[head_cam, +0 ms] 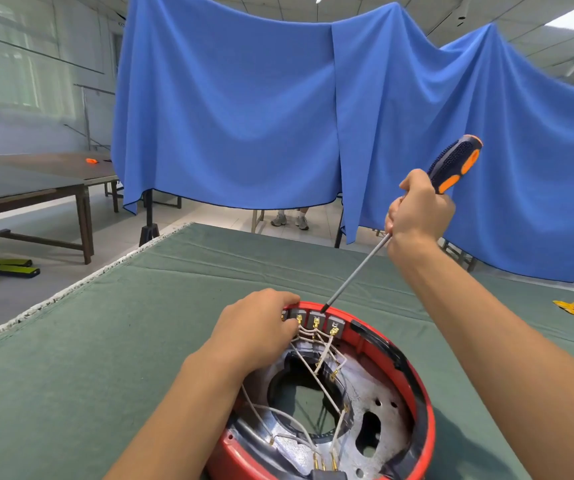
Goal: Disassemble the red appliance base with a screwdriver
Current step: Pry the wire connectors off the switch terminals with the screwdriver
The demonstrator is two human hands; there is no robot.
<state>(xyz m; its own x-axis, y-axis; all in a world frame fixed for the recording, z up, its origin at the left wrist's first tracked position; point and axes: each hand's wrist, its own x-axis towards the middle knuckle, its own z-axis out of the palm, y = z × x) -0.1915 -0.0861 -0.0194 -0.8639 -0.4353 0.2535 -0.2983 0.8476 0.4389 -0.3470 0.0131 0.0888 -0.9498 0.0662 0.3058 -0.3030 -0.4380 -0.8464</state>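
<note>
green cloth-covered table [140, 323] under us, blue drape [244, 116] hanging behind it. the red appliance base [413, 393] sits open side up at the table's near edge, partly cut off by the frame bottom; bare cloth lies beyond it and to its left. yellow scrap [571, 308] well off to the base's right. our left hand [258, 327] is curled over the base's far rim, fingers by the terminal blocks [315, 318] and white wires [316, 362]. our right hand [417, 216], raised above the base, is clenched round the screwdriver [452, 164], shaft slanting down, tip at the far rim by the terminals.
</note>
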